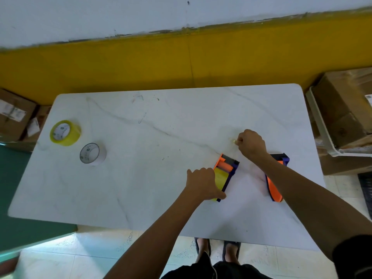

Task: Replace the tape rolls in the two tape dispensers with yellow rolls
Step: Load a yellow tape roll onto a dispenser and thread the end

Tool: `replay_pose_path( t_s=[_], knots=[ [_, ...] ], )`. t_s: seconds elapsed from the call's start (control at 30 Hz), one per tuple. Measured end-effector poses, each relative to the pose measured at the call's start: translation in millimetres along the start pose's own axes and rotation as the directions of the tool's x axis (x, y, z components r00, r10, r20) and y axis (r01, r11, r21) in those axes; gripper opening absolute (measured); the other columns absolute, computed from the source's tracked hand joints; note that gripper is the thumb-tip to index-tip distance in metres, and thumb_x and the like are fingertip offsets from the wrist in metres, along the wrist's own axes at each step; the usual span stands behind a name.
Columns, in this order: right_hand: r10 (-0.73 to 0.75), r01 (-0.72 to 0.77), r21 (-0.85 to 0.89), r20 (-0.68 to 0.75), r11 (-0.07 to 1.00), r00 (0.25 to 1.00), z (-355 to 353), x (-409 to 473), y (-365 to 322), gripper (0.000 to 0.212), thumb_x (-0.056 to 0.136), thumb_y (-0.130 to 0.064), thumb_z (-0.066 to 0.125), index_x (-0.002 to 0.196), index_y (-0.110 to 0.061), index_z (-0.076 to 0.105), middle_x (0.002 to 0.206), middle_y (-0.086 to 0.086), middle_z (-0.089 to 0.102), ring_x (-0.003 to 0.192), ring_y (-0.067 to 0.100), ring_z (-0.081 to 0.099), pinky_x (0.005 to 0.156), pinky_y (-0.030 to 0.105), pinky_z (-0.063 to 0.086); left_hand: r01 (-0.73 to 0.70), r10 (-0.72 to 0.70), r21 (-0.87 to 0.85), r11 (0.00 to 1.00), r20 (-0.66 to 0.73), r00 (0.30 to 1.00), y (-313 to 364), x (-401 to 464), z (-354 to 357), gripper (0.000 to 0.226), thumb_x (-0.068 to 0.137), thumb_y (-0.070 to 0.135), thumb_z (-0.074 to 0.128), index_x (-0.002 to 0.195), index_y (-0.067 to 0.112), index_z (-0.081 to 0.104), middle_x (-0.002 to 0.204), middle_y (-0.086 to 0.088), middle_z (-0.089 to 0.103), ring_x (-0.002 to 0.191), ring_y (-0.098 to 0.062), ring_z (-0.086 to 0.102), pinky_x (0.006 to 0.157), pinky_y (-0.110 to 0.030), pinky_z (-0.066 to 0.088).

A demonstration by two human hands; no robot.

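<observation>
A white marble-patterned table (pixel 141 178) with rounded corners carries everything. Near its right edge, toward the middle of the depth, lie 2 tape dispensers. The nearer-centre one, a purple-and-orange plastic tape dispenser (pixel 227 172), lies with its orange roller and dark blade end pointing toward the far edge; a yellow tape roll (pixel 220 179) sits inside it. The left hand (pixel 203 183) rests on this dispenser from its left side, fingers curled and pressed over the roll and the frame, holding it down against the table.

The right hand (pixel 251 143) is farther back, just beyond the dispenser's blade end, with the fingers pinched closed on a small yellowish tape end (pixel 234 141). Whether a strip runs from it back to the roll cannot be told; the tape there is too pale to see.

The second purple-and-orange tape dispenser (pixel 276 178) lies just beside the right edge, partly hidden under the right forearm; what roll it holds cannot be seen.

Near the left edge, well apart from the dispensers, stand 2 loose rolls: a yellow tape roll with a white printed core (pixel 65 132) toward the far-left corner, and a pale whitish tape roll with a grey core (pixel 92 154) just beside it, nearer the front.
</observation>
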State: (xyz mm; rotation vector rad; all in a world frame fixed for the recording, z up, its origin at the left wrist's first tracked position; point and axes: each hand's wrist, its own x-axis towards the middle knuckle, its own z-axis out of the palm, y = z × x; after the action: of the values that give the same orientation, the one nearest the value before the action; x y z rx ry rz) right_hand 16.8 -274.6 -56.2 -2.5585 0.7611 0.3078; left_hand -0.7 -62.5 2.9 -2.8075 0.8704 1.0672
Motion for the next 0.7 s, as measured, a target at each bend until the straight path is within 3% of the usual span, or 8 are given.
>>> replay_pose_path(
  t_s=[0.1, 0.2, 0.33, 0.5, 0.7],
  knots=[
    [0.032, -0.031, 0.007, -0.061, 0.999, 0.998, -11.0, 8.5, 10.2, 0.015, 0.087, -0.008, 0.055, 0.088, -0.001, 0.068, 0.102, 0.016, 0.061, 0.097, 0.038, 0.059, 0.075, 0.039, 0.047, 0.032, -0.031, -0.011, 0.999, 0.013, 0.999, -7.0, -1.7, 6.3, 0.081, 0.061, 0.081, 0.059, 0.102, 0.012, 0.055, 0.102, -0.006, 0.065, 0.097, -0.026, 0.061, 0.102, -0.05, 0.037],
    [0.022, -0.023, -0.012, -0.089, 1.0, 0.996, -23.6, 18.8, 18.0, 0.016, 0.087, -0.01, 0.058, 0.089, -0.001, 0.071, 0.1, 0.017, 0.064, 0.093, 0.038, 0.062, 0.071, 0.036, 0.046, 0.06, -0.06, -0.026, 0.998, -0.012, 0.998, -12.2, -4.2, 12.5, 0.081, 0.061, 0.084, 0.055, 0.098, 0.012, 0.056, 0.101, -0.006, 0.066, 0.097, -0.027, 0.062, 0.102, -0.05, 0.039],
    [0.014, -0.013, 0.008, -0.122, 1.0, 0.992, -25.6, 19.3, 12.9, 0.013, 0.086, -0.007, 0.057, 0.085, 0.0, 0.068, 0.096, 0.016, 0.062, 0.088, 0.038, 0.06, 0.069, 0.038, 0.048, 0.043, -0.042, -0.025, 0.999, 0.012, 0.999, -10.3, -5.3, 6.3, 0.057, 0.065, 0.066, 0.065, 0.087, 0.015, 0.05, 0.086, -0.002, 0.059, 0.084, -0.024, 0.059, 0.094, -0.044, 0.042],
    [0.067, -0.062, 0.037, -0.122, 0.997, 0.99, -21.7, 10.1, 16.3, 0.016, 0.089, -0.007, 0.055, 0.086, 0.002, 0.068, 0.102, 0.02, 0.056, 0.089, 0.04, 0.058, 0.07, 0.036, 0.046, 0.048, -0.049, -0.114, 0.992, 0.002, 0.999, -20.7, -6.1, 1.4, 0.045, 0.062, 0.037, 0.073, 0.092, 0.013, 0.05, 0.088, -0.003, 0.056, 0.077, -0.023, 0.053, 0.065, -0.029, 0.042],
    [0.103, -0.099, 0.038, -0.149, 0.994, 0.983, -36.8, 0.2, 23.0, 0.022, 0.092, -0.012, 0.054, 0.085, 0.004, 0.068, 0.104, 0.022, 0.054, 0.09, 0.043, 0.057, 0.07, 0.038, 0.047, -0.01, -0.012, -0.204, 0.979, -0.104, 0.994, -39.4, -3.7, -8.1, 0.047, 0.065, 0.031, 0.07, 0.103, 0.014, 0.048, 0.097, -0.009, 0.065, 0.076, -0.027, 0.056, 0.064, -0.031, 0.044]
  ],
)
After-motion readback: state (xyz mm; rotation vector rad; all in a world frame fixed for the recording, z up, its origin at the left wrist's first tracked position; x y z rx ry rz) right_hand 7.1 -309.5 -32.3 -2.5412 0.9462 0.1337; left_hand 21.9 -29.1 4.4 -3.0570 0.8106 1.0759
